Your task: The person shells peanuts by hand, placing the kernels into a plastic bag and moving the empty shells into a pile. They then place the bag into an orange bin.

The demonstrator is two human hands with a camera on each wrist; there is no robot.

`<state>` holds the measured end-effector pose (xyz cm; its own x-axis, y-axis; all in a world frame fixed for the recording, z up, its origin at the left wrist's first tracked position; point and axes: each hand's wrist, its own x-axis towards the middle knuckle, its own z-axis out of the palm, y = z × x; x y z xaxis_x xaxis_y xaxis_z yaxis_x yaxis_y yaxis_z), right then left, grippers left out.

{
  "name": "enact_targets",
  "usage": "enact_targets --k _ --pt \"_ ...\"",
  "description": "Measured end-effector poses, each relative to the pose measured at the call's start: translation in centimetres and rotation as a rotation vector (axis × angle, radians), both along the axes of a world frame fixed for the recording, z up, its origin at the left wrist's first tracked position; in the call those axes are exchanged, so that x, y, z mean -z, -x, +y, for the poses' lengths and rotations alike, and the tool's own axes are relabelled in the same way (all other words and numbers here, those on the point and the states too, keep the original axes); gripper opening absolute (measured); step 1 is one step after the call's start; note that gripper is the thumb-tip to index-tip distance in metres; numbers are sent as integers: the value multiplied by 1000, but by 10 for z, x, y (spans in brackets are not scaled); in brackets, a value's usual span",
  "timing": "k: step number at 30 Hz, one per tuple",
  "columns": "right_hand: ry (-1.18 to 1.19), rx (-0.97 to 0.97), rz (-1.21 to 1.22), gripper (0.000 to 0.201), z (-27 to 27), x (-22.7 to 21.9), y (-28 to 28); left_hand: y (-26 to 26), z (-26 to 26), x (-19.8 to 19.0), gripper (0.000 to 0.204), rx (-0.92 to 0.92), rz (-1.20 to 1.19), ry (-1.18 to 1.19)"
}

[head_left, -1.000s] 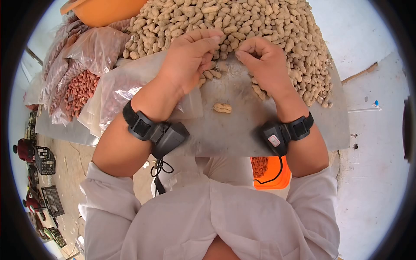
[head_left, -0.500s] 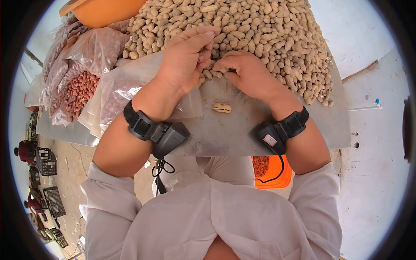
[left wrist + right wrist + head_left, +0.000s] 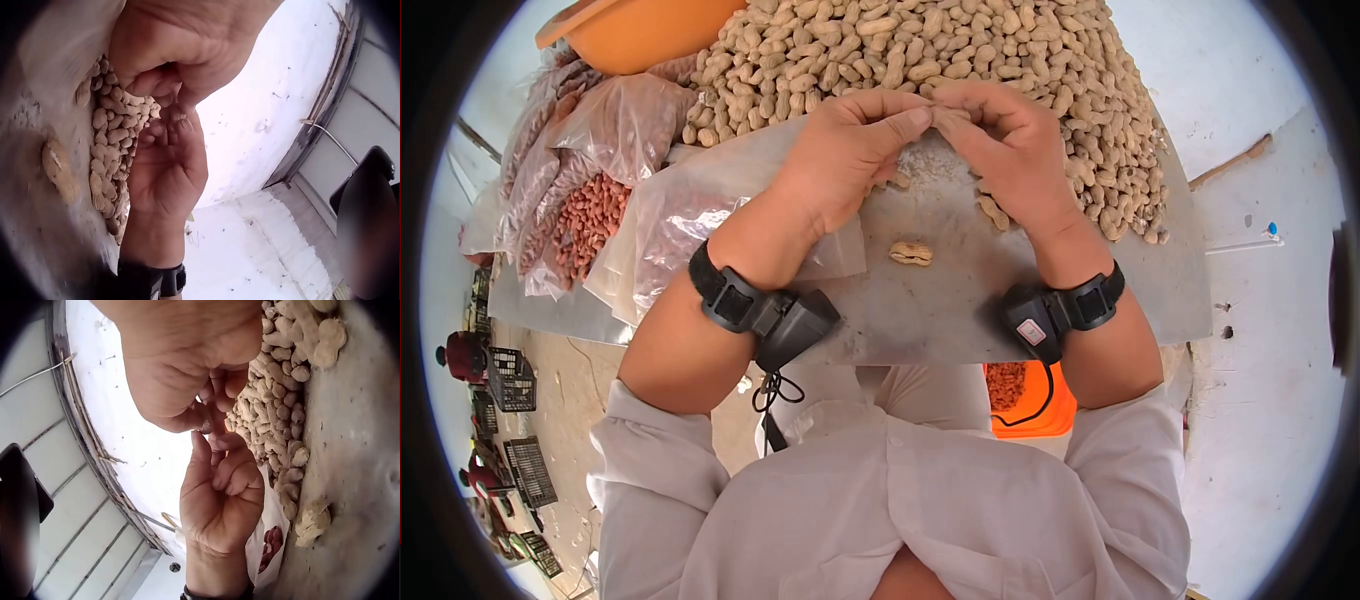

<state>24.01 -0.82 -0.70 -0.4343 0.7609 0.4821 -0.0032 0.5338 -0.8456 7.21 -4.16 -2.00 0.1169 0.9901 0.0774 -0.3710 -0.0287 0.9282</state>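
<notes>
Over the near edge of the peanut pile [image 3: 920, 45], both hands meet fingertip to fingertip. My left hand [image 3: 840, 155] pinches one end of a small unshelled peanut [image 3: 953, 114] with thumb and forefinger. From the other side, the thumb and forefinger of my right hand [image 3: 1022, 150] grip it too. The left wrist view gives a glimpse of the peanut [image 3: 179, 116] between the fingertips, which cover most of it. Closer to the body, a single cracked peanut [image 3: 911, 253] lies on the metal tabletop [image 3: 920, 310].
Clear bags of red peanut kernels [image 3: 590, 215] lie on the left, near an orange basin [image 3: 640, 35]. Another plastic bag [image 3: 690, 215] lies flat beside my left forearm. Below the table edge stands an orange container [image 3: 1045, 405] with reddish bits inside. Black crates [image 3: 528, 468] are on the floor.
My right hand reached left to loose peanuts below my left hand, then moved back up and right. My left hand came slightly down and right, and the fingertips now meet at a peanut.
</notes>
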Motion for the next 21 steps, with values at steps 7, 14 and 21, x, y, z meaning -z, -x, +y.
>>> enact_targets --k 7,14,21 --pt "10 -39 64 13 2 1 1 3 1 3 15 34 9 -34" --pt "89 -58 82 13 5 7 2 -1 -3 -3 14 -119 96 -35" --pt "127 -39 2 12 9 8 0 0 -1 0 14 -114 127 -59"
